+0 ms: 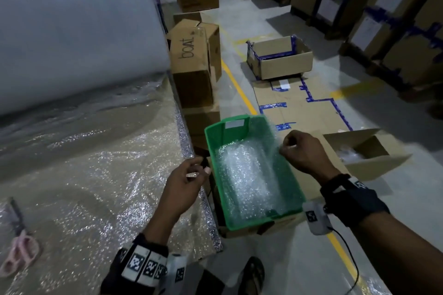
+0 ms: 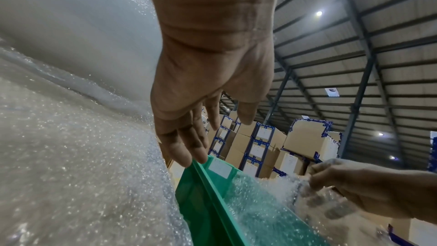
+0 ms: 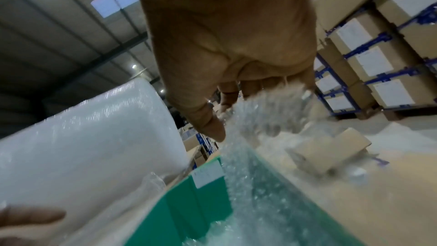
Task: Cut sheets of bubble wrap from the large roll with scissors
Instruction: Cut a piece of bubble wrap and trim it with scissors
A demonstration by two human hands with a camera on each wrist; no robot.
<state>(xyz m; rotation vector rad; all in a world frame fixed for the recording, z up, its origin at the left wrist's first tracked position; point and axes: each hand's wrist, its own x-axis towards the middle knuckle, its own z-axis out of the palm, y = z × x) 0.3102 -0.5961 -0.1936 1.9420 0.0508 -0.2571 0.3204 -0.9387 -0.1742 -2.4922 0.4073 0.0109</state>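
While pinched by right hand [image 1: 302, 154], bubble-wrap sheet [image 1: 249, 175] inside green bin [image 1: 217, 146]; left hand [image 1: 183, 182] loose, empty.

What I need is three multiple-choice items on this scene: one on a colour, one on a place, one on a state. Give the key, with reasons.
1. The bin is: A blue; B red; C green.
2. The scissors lie: A in the bin; B on the unrolled bubble wrap; C on the floor.
3. The right hand: A pinches a bubble wrap sheet; B is open and empty; C grips the scissors.

Key: C, its walls are plainly green; B, the pink handles rest on the wrap at the far left of the head view; A, the fingertips close on the sheet's edge above the bin.
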